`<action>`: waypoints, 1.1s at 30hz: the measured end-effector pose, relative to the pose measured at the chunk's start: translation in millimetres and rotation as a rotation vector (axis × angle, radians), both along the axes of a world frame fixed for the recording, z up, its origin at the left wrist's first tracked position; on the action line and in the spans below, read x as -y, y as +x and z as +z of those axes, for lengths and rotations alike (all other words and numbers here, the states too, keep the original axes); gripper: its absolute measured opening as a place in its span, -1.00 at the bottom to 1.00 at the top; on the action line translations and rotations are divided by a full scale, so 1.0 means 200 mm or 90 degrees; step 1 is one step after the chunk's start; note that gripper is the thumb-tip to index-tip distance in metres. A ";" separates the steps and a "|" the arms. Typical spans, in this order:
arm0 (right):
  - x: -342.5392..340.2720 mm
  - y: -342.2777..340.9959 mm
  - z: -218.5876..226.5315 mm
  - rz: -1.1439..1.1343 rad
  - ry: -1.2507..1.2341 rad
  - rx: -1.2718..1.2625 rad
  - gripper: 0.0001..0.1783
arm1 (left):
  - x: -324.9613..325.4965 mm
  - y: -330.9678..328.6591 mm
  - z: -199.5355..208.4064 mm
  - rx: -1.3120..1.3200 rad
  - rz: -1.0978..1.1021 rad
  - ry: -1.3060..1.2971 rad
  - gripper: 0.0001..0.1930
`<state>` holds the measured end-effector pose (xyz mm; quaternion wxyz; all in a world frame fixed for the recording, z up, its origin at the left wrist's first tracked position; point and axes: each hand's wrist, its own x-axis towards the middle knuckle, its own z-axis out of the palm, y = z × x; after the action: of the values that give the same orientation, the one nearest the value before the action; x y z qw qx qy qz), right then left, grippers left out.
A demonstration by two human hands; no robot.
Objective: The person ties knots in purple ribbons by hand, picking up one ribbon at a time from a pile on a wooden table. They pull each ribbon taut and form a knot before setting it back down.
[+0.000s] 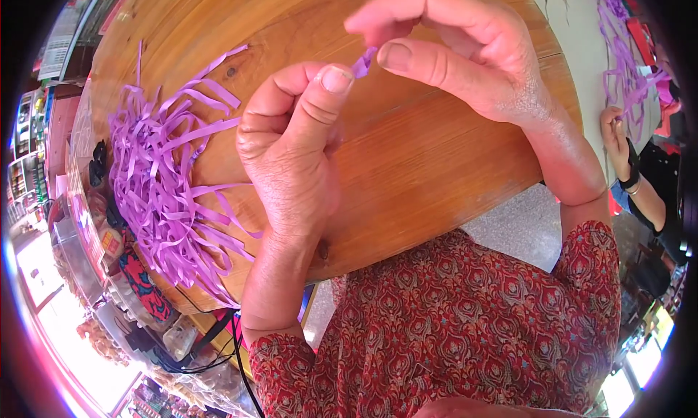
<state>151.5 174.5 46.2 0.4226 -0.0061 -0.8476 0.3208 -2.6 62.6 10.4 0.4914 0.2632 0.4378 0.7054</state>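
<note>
Holding a small folded piece of purple ribbon (364, 63), the left hand (294, 131) grips it between thumb and bent forefinger above the wooden tabletop (429, 138). Only a short portion shows, projecting right and to the far side from the pinch; the remainder is covered by the thumb and fingers.

The right hand (462, 62) is raised on the right, fingers curved and partly spread, thumb tip just beside the ribbon's protruding end. Whether it touches or grips that end cannot be told; the fingers are blurred.

On the left of the tabletop lies a tangled heap of purple ribbon strips (156, 182), several loose ends trailing right toward the left wrist. Beyond the right edge, another person's hand (615, 142) is near further purple strips (624, 73) on a pale table.

Handling assessment: the ribbon appears very light, thin and pliable, with a slight sheen that may let it slip from dry fingertips. Breakage seems unlikely; creasing, twisting or springing open is the likelier fault. Suitable hold: a firm thumb-and-forefinger pinch on the folded body, with the protruding tip taken lightly. Heap strips are best lifted singly by a free end, since they look prone to snagging.
</note>
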 end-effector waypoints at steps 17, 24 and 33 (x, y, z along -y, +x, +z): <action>0.00 -0.01 -0.16 -0.176 0.190 0.034 -0.84 | -0.01 -0.03 -0.03 -0.206 0.055 -0.015 -0.93; 0.01 0.02 -0.15 -0.196 0.171 0.070 -0.82 | -0.03 -0.04 0.00 -0.246 0.068 -0.001 -0.90; 0.02 -0.01 -0.18 -0.185 0.219 0.091 -0.74 | -0.03 -0.02 -0.02 -0.239 0.027 0.001 -0.88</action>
<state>148.9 170.2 10.0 0.3978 -0.0788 -0.9079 0.1060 -6.6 67.7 7.0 0.3854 0.3814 0.5268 0.6545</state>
